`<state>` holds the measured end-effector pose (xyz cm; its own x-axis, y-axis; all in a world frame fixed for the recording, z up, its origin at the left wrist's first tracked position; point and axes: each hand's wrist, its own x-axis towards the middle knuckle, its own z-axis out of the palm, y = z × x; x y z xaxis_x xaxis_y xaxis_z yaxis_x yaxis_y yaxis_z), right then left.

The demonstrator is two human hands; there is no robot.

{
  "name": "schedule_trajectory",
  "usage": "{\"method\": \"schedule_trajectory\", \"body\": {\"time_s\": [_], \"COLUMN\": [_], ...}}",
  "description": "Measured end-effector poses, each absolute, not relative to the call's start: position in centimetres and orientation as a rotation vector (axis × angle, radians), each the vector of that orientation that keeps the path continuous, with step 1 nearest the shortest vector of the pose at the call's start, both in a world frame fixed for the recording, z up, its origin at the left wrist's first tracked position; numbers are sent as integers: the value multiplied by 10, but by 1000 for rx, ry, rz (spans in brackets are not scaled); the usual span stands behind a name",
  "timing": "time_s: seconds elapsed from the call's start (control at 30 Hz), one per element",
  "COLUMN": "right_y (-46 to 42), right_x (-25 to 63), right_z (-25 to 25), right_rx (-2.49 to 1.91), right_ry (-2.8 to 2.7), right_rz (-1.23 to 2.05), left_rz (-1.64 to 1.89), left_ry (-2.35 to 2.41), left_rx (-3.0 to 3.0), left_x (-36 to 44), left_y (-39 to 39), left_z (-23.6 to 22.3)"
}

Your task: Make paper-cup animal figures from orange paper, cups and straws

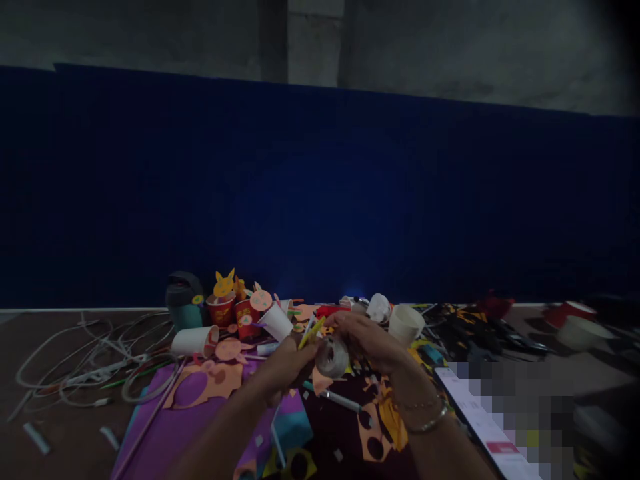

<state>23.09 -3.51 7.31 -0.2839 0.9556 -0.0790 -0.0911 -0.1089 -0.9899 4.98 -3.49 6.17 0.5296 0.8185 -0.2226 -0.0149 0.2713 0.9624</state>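
Handwork going on amid paper clutter

Blue partition (320, 187) is standing behind brown table (70, 457). Purple sheet (195, 420) is lying front left. Right hand (371, 338) and left hand (293, 360) are flanking clear tape roll (332, 358), mid-table; right fingers are curving beside it, can't tell if gripping. Left hand is pinching yellow strip (309, 335), its upper end sitting near right fingertips.

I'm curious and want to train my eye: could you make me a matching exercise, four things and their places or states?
1. Clear roll
2. Leftmost white cup
3. Silvery bangle
4. Left-side peach sheet

A. Around the right wrist
B. On the purple sheet
C. Between the left hand and right hand
D. Lying on its side

Pairs: 1-C, 2-D, 3-A, 4-B
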Motion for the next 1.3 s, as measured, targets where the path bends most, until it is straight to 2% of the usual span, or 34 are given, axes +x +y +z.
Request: {"method": "schedule_trajectory", "body": {"time_s": [0.17,0.4,0.57,0.67,0.9,1.3], "right_y": [-40,-44,-42,-43,-48,-48], "right_x": [225,214,210,208,204,202], "right_z": [83,81,78,82,83,83], "right_rx": [-1012,-1077,-1133,-1190,-1151,-1154], "right_ry": [-1204,-1585,-1761,-1789,-1805,-1819], "right_rz": [1413,1160,718,585,621,571], "left_rz": [780,930,1145,1219,1231,1264], "left_ry": [718,609,833,905,1074,1086], "left_rx": [920,772,953,1216,1609,1647], "left_x": [47,52,48,44,41,41], "left_y": [-29,-29,-31,-32,-34,-33], "left_z": [61,57,68,74,71,68]}}
